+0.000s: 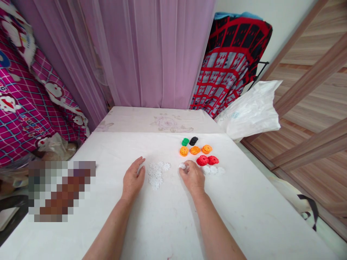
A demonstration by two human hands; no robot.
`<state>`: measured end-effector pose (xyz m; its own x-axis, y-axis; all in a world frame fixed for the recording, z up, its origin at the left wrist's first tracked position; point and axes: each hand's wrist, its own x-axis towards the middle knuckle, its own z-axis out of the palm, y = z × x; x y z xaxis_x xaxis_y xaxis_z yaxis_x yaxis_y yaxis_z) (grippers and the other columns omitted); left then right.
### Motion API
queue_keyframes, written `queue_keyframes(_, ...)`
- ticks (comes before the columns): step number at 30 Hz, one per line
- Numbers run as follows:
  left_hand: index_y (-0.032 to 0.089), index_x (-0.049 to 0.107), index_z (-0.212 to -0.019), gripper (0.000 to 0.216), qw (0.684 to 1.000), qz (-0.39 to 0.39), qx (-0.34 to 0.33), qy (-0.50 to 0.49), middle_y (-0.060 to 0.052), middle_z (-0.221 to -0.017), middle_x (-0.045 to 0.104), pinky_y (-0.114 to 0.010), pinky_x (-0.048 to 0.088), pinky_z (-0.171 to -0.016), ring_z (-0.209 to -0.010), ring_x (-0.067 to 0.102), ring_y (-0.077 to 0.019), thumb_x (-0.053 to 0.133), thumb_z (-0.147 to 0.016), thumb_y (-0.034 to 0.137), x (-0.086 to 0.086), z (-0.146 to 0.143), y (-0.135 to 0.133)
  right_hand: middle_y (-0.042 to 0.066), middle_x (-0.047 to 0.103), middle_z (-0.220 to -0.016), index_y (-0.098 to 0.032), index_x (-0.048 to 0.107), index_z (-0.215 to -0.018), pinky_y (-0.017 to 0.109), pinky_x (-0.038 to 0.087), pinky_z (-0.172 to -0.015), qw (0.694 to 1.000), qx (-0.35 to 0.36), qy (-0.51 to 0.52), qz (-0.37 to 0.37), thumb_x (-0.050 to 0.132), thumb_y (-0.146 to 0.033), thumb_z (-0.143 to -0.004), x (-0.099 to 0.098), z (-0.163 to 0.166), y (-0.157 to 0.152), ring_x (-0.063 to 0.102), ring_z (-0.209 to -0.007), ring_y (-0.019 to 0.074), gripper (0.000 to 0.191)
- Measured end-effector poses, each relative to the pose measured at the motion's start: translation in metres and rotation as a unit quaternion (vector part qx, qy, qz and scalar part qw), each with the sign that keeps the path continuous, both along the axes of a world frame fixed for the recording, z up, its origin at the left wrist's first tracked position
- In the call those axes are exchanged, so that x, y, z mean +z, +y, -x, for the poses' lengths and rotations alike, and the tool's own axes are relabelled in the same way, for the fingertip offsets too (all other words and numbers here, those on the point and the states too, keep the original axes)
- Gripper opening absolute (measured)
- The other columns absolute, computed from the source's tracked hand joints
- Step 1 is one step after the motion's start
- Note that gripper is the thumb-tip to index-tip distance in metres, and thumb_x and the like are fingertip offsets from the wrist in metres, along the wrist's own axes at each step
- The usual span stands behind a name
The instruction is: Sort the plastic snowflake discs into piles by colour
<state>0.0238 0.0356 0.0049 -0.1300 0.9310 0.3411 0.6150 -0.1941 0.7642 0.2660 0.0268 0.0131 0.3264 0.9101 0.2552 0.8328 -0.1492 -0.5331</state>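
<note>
Loose white notched plastic discs [155,174], the snowflake-shaped building kind, lie spread in a patch near the middle of the table. Just left of that patch, my left hand [132,178] rests with its fingers apart and nothing in it. My right hand [193,177] pinches a white notched disc [182,166] between thumb and fingers; whether more than one is stacked there I cannot tell. Beyond and beside that hand lie red discs [208,160] in two stacks and a row of white stacked discs [213,169].
Farther back are orange disc stacks [195,150], a green stack [185,142] and a black stack [193,141]. A white cloth [162,224] covers the table. A white plastic bag [252,112] stands at its far right corner. The left edge holds a pixelated area.
</note>
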Motion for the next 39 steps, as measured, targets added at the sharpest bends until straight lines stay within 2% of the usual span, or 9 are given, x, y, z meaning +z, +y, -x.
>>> queue_keyframes(5, 0.024, 0.065, -0.114, 0.035, 1.0, 0.003, 0.003, 0.002, -0.005, -0.13, 0.063, -0.04, 0.045, -0.106, -0.12, 0.059, -0.0215, 0.046, -0.086, 0.032, 0.0, 0.0, 0.001, 0.001, 0.063, -0.089, -0.021, 0.061, -0.09, 0.026, 0.039, -0.066, 0.999, 0.013, -0.006, -0.044, 0.054, -0.032, -0.077, -0.002, -0.001, -0.001, 0.055, -0.072, 0.0144, 0.018)
queue_keyframes(10, 0.024, 0.066, -0.113, 0.034, 1.0, -0.002, 0.002, 0.012, -0.005, -0.129, 0.064, -0.04, 0.046, -0.105, -0.118, 0.06, -0.0215, 0.046, -0.086, 0.031, 0.0, -0.001, 0.001, 0.004, 0.065, -0.09, -0.021, 0.061, -0.088, 0.027, 0.041, -0.08, 0.985, 0.104, -0.035, -0.131, 0.049, -0.023, -0.084, 0.003, 0.015, -0.004, 0.056, -0.086, 0.0171, 0.013)
queue_keyframes(15, 0.023, 0.066, -0.113, 0.035, 1.0, -0.009, 0.001, 0.019, -0.005, -0.129, 0.064, -0.041, 0.047, -0.104, -0.117, 0.06, -0.0219, 0.046, -0.086, 0.03, -0.001, -0.001, 0.002, 0.005, 0.068, -0.11, -0.021, 0.063, -0.094, 0.032, 0.036, -0.089, 0.976, 0.165, -0.08, -0.118, 0.058, -0.021, -0.081, 0.003, 0.042, -0.001, 0.051, -0.108, 0.0225, 0.014)
queue_keyframes(18, 0.022, 0.066, -0.113, 0.035, 1.0, -0.013, -0.002, 0.022, -0.006, -0.128, 0.064, -0.041, 0.047, -0.103, -0.117, 0.061, -0.0221, 0.045, -0.086, 0.031, -0.002, -0.002, 0.002, 0.006, 0.07, -0.108, -0.021, 0.063, -0.097, 0.035, 0.033, -0.089, 0.976, 0.157, -0.097, -0.111, 0.063, -0.024, -0.079, -0.001, 0.048, 0.002, 0.047, -0.115, 0.0254, 0.018)
queue_keyframes(22, 0.023, 0.066, -0.112, 0.034, 0.999, -0.015, -0.002, 0.028, -0.005, -0.127, 0.065, -0.04, 0.048, -0.103, -0.116, 0.061, -0.022, 0.046, -0.086, 0.031, -0.002, -0.002, 0.002, 0.006, 0.071, -0.092, -0.022, 0.064, -0.095, 0.035, 0.032, -0.087, 0.979, 0.151, -0.093, -0.1, 0.064, -0.023, -0.079, -0.006, 0.048, 0.005, 0.05, -0.108, 0.0243, 0.016)
queue_keyframes(29, 0.022, 0.066, -0.113, 0.036, 0.999, -0.007, -0.001, 0.034, -0.007, -0.128, 0.064, -0.041, 0.048, -0.103, -0.117, 0.061, -0.0228, 0.045, -0.086, 0.031, 0.0, -0.001, 0.001, 0.003, 0.069, -0.089, -0.022, 0.063, -0.092, 0.034, 0.033, -0.087, 0.979, 0.146, -0.049, -0.13, 0.063, -0.021, -0.077, -0.005, 0.049, 0.004, 0.053, -0.1, 0.0219, 0.015)
queue_keyframes(34, 0.021, 0.066, -0.114, 0.037, 0.999, -0.005, 0.0, 0.04, -0.007, -0.129, 0.064, -0.042, 0.048, -0.103, -0.117, 0.061, -0.0235, 0.045, -0.086, 0.032, 0.0, 0.0, 0.002, 0.004, 0.069, -0.091, -0.021, 0.062, -0.092, 0.035, 0.038, -0.085, 0.98, 0.075, -0.003, -0.185, 0.061, -0.028, -0.076, -0.007, 0.015, 0.005, 0.057, -0.092, 0.0215, 0.018)
queue_keyframes(37, 0.021, 0.066, -0.114, 0.037, 0.999, -0.005, -0.003, 0.043, -0.007, -0.128, 0.064, -0.043, 0.047, -0.103, -0.118, 0.06, -0.024, 0.045, -0.086, 0.033, -0.001, 0.001, 0.002, 0.004, 0.069, -0.087, -0.021, 0.062, -0.09, 0.034, 0.042, -0.078, 0.984, 0.015, 0.039, -0.171, 0.059, -0.034, -0.075, -0.01, -0.006, 0.006, 0.059, -0.082, 0.0207, 0.021)
queue_keyframes(39, 0.021, 0.066, -0.114, 0.037, 0.999, -0.006, -0.004, 0.044, -0.007, -0.128, 0.064, -0.043, 0.047, -0.103, -0.117, 0.06, -0.0238, 0.045, -0.086, 0.033, -0.001, 0.001, 0.002, 0.003, 0.068, -0.081, -0.021, 0.061, -0.091, 0.032, 0.044, -0.073, 0.987, 0.001, 0.065, -0.149, 0.057, -0.037, -0.075, -0.012, -0.011, 0.006, 0.06, -0.075, 0.0192, 0.024)
